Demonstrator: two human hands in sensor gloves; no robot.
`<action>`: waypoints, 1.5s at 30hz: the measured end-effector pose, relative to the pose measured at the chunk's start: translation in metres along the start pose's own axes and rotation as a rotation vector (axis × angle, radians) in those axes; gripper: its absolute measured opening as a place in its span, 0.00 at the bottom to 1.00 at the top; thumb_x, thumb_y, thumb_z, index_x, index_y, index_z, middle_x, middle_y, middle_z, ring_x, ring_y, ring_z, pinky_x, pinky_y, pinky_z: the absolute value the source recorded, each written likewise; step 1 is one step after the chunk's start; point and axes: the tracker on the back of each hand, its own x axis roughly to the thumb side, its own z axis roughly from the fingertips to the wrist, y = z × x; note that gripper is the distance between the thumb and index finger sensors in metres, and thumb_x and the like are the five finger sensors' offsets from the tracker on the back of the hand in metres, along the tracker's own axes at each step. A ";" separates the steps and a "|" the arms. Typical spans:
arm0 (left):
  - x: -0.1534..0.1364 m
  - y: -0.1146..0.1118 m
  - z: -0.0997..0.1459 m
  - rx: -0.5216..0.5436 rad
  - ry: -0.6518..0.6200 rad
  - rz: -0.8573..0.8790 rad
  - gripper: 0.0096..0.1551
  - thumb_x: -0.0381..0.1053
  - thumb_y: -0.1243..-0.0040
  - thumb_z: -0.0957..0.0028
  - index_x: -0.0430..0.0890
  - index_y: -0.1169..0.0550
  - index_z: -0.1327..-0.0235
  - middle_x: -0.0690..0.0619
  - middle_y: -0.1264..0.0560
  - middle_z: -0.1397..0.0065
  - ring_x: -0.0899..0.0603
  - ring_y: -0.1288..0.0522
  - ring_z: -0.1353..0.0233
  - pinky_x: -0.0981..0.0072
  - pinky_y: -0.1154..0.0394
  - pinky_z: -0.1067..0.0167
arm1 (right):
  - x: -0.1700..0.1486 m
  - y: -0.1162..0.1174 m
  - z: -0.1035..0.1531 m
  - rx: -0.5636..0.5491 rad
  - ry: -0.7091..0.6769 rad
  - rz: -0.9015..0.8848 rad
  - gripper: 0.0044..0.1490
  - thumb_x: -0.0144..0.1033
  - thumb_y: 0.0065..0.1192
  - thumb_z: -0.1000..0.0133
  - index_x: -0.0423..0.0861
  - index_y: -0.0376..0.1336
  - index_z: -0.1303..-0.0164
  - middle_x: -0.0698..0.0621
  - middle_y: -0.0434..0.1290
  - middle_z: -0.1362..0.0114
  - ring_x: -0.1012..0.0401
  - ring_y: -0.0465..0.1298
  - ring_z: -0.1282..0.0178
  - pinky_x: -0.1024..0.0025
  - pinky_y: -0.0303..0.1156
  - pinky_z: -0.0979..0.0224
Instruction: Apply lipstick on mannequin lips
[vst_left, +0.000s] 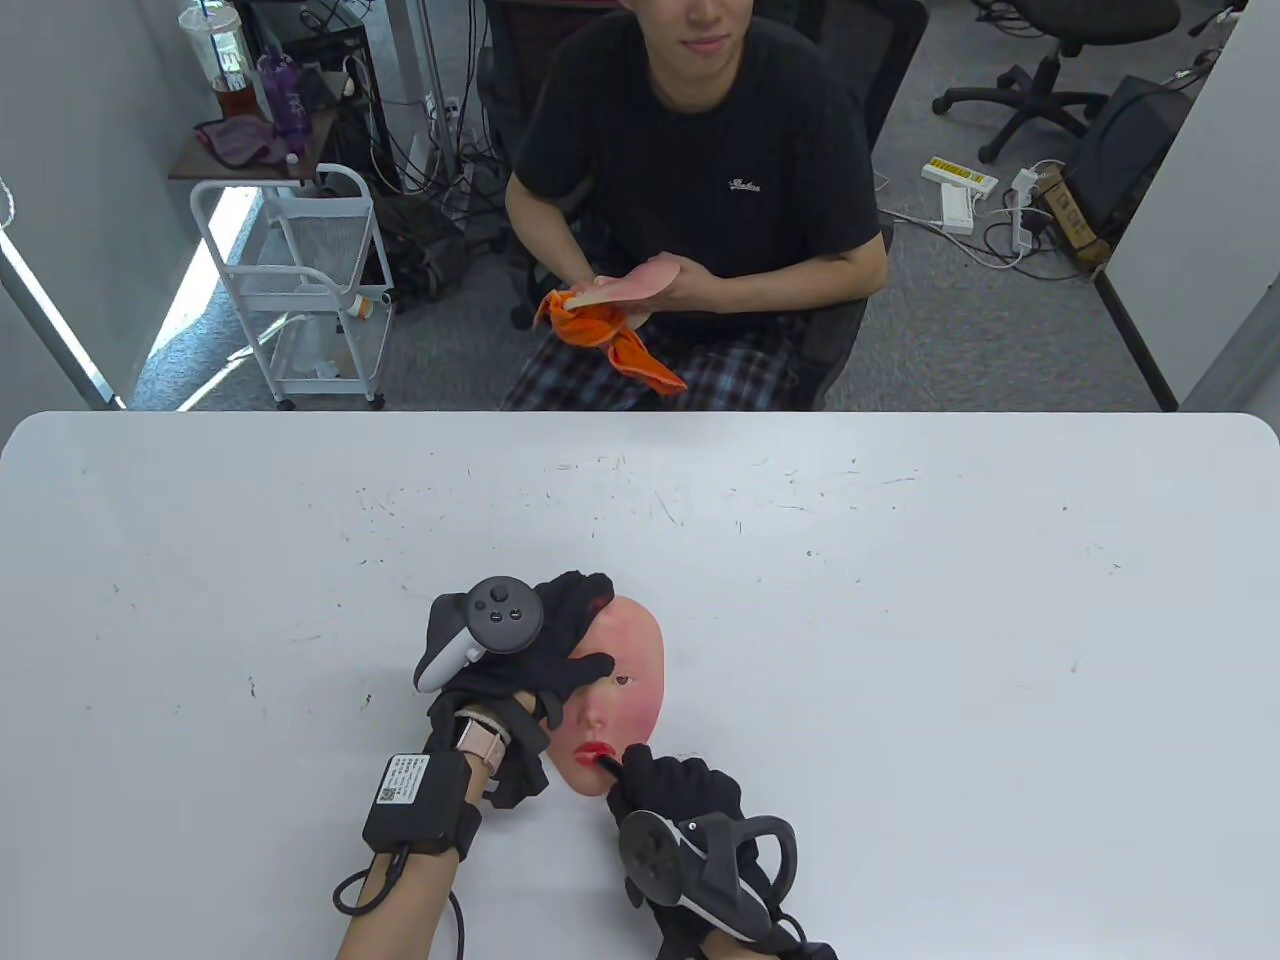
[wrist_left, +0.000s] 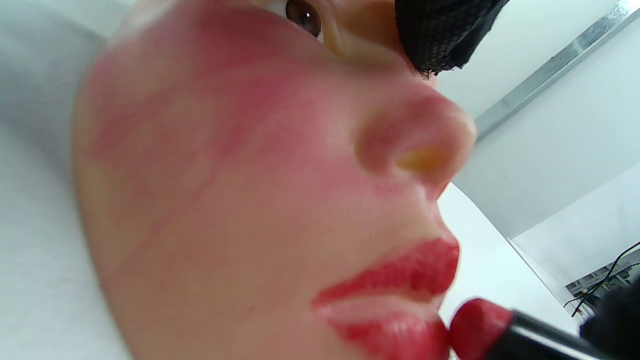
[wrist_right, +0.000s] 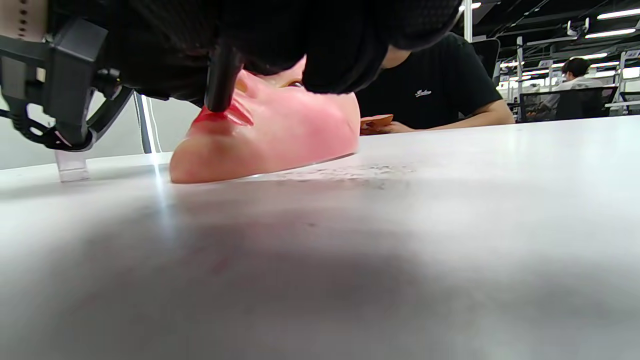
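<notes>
A pink mannequin face (vst_left: 625, 670) lies face up on the white table (vst_left: 900, 620), its lips (vst_left: 594, 750) painted red. My left hand (vst_left: 545, 650) rests on the face's left side, a finger across the brow by the eye. My right hand (vst_left: 675, 790) holds a black lipstick (vst_left: 607, 765) with its red tip touching the lips. The left wrist view shows the face (wrist_left: 240, 200) close up, red lips (wrist_left: 400, 295) and the lipstick tip (wrist_left: 480, 325) at the lower lip. In the right wrist view the lipstick (wrist_right: 220, 80) stands on the lips (wrist_right: 220, 117).
A person in a black shirt (vst_left: 700, 180) sits across the table, holding another mannequin face and an orange cloth (vst_left: 610, 335). A white wire cart (vst_left: 300, 290) stands at the back left. The table shows faint scuff marks.
</notes>
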 end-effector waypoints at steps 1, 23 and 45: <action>0.000 0.000 0.000 0.000 0.000 0.000 0.51 0.62 0.41 0.45 0.70 0.56 0.17 0.59 0.63 0.11 0.40 0.65 0.14 0.36 0.59 0.19 | 0.000 -0.001 0.000 -0.002 0.009 0.012 0.32 0.50 0.62 0.47 0.43 0.70 0.38 0.53 0.79 0.59 0.54 0.79 0.54 0.55 0.73 0.45; 0.000 0.000 0.000 0.000 0.002 -0.002 0.51 0.62 0.41 0.45 0.70 0.57 0.17 0.59 0.63 0.11 0.40 0.65 0.14 0.36 0.59 0.19 | 0.002 -0.001 0.000 -0.011 0.025 0.082 0.32 0.50 0.61 0.47 0.43 0.70 0.38 0.53 0.79 0.59 0.54 0.79 0.54 0.55 0.73 0.45; 0.000 0.000 0.000 -0.001 0.002 -0.004 0.51 0.62 0.41 0.45 0.71 0.56 0.18 0.59 0.63 0.11 0.40 0.65 0.14 0.36 0.58 0.20 | 0.027 0.003 -0.004 -0.049 -0.091 0.182 0.32 0.50 0.61 0.47 0.45 0.69 0.38 0.54 0.79 0.58 0.54 0.79 0.53 0.56 0.72 0.44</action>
